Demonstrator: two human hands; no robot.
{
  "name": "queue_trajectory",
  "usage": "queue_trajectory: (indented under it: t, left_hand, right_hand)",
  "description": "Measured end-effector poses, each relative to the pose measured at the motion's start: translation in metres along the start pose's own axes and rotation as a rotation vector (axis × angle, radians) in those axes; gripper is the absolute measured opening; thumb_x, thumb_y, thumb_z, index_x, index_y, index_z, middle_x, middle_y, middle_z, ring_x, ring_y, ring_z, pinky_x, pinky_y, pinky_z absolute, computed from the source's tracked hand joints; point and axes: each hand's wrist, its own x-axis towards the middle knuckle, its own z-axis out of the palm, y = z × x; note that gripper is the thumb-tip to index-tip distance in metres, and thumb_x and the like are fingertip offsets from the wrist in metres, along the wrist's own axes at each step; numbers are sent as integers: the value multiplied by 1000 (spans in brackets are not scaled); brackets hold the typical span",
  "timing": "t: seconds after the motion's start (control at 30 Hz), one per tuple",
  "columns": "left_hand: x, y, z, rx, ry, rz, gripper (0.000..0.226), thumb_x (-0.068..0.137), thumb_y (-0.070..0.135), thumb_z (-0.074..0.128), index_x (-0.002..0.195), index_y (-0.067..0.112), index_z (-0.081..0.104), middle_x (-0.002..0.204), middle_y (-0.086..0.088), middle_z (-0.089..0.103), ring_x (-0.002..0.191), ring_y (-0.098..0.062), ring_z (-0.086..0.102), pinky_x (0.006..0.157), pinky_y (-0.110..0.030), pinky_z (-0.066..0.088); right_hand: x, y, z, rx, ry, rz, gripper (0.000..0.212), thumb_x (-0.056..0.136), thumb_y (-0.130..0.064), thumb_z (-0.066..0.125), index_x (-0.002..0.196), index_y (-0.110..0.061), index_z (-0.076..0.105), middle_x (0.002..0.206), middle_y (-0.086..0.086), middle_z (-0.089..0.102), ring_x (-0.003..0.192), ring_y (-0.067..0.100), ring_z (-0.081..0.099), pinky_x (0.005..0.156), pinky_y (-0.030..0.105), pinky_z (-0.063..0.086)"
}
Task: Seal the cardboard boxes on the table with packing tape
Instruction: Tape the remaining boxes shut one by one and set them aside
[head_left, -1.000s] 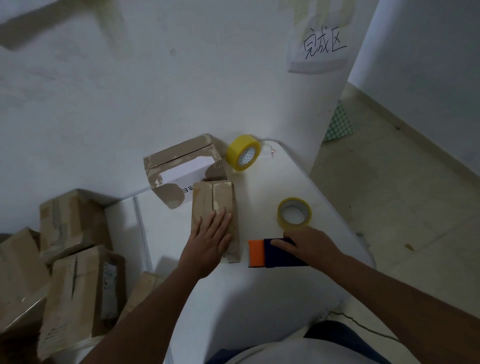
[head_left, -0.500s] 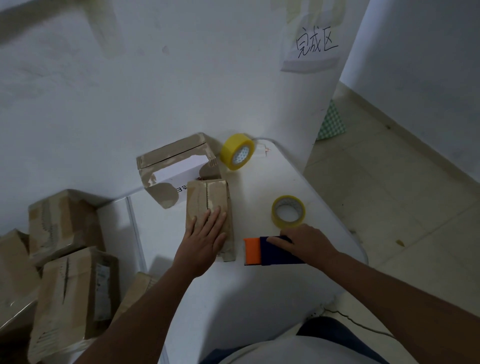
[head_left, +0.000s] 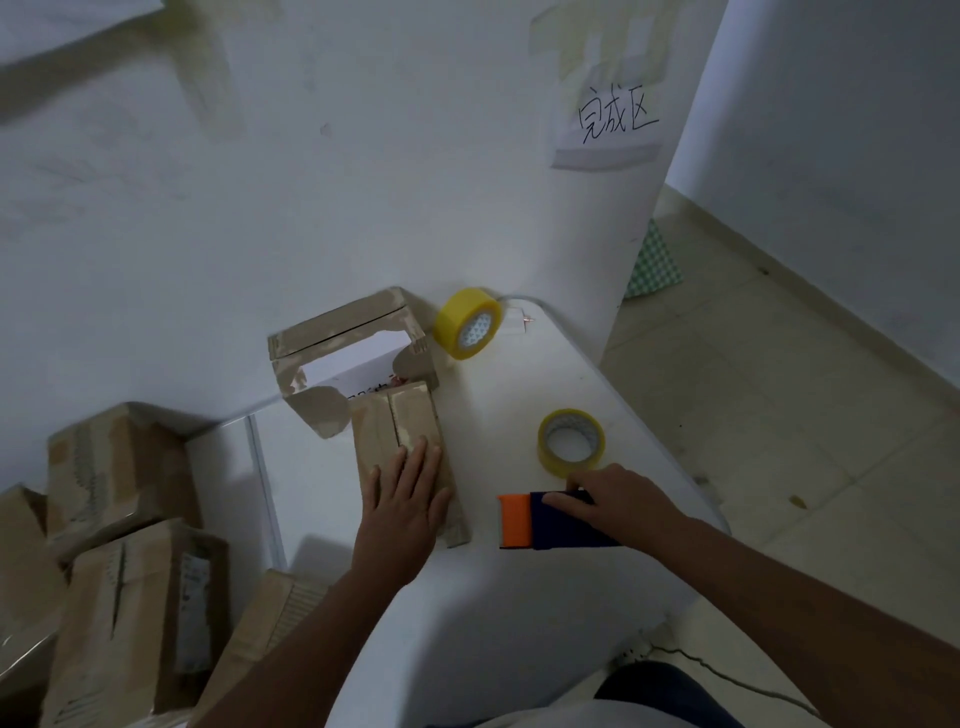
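Our left hand (head_left: 405, 499) lies flat on the small brown cardboard box (head_left: 400, 441), keeping its flaps down. Our right hand (head_left: 618, 499) curls over the blue-and-orange tape cutter (head_left: 540, 522), ready to lift it.

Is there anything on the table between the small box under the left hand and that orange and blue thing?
Nothing: in the head view only bare white table separates the small box from the orange and blue tool.

A white surface (head_left: 524, 582) with a rounded corner stands against a white wall (head_left: 260, 182). A paper sign (head_left: 608, 124) with handwritten characters is taped to the wall's outer corner. To the right lies a pale tiled floor (head_left: 779, 395), bounded by another white wall (head_left: 852, 104). A green checked cloth (head_left: 655, 262) lies on the floor by the corner. A dark cable (head_left: 727, 678) trails across the tiles. The light is dim and even.
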Motion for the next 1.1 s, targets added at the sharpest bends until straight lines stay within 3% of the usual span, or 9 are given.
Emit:
queue_trajectory:
  t: [0.1,0.17,0.27,0.5,0.67,0.8,0.9,1.03,1.1]
  left_hand:
    - [10,6,-6,-14,84,145,51,106,42,21,138,14,51,149,-9,46,142,-30,34,113,-50,23]
    - [14,4,-3,-66,79,280,34,104,41,30,119,25,57,144,2,50,144,-20,30,112,-50,26]
    - [11,-5,5,-188,51,268,30,102,50,33,107,35,57,140,14,50,146,-9,20,114,-43,23]
    - [12,-4,5,-212,59,269,37,101,56,27,108,36,57,141,13,50,146,-15,23,115,-40,21]
    - [11,-7,5,-202,86,278,30,102,53,30,107,35,54,138,15,50,145,-15,27,113,-34,18]
    - [10,-5,7,-171,98,285,27,102,49,33,109,35,54,139,15,49,145,-16,26,111,-36,21]
    - [11,-5,5,-181,94,296,30,103,52,27,112,37,52,139,16,45,144,-16,25,112,-35,20]
    - [13,-5,5,-179,66,279,24,102,49,35,112,37,52,140,16,45,145,-14,22,114,-35,15]
    - [13,-6,4,-198,57,267,22,101,47,38,110,36,54,139,16,47,146,-13,23,115,-36,17]
  right_hand:
    - [4,-6,-10,-31,-15,-39,49,92,-65,42,111,-22,55,91,1,61,77,15,57,53,21,36]
    - [7,-7,-13,-83,-30,-71,49,93,-64,41,118,-24,53,99,4,63,81,17,58,59,26,39]
    - [9,-11,-16,-123,-57,-73,50,91,-65,42,122,-26,51,103,5,63,83,18,58,62,28,40]
    - [20,-39,-6,-238,-33,-31,50,96,-59,41,112,-14,55,102,9,61,84,23,59,63,30,41]
    - [14,-6,-7,-277,-46,133,32,98,-51,43,100,-21,50,103,6,64,78,21,57,63,27,36]
    - [9,-1,8,-152,28,133,37,100,-47,40,122,-18,49,109,6,63,93,23,62,66,29,38]
    - [11,-14,38,-8,-81,84,45,101,-28,42,144,-20,31,119,7,60,101,25,60,77,34,48]
    - [7,-17,71,174,-216,162,58,98,-22,48,149,-22,19,123,11,57,105,28,59,84,41,51]
    - [6,-17,80,88,-107,128,52,96,-24,48,145,-19,32,129,10,54,113,29,55,90,41,48]
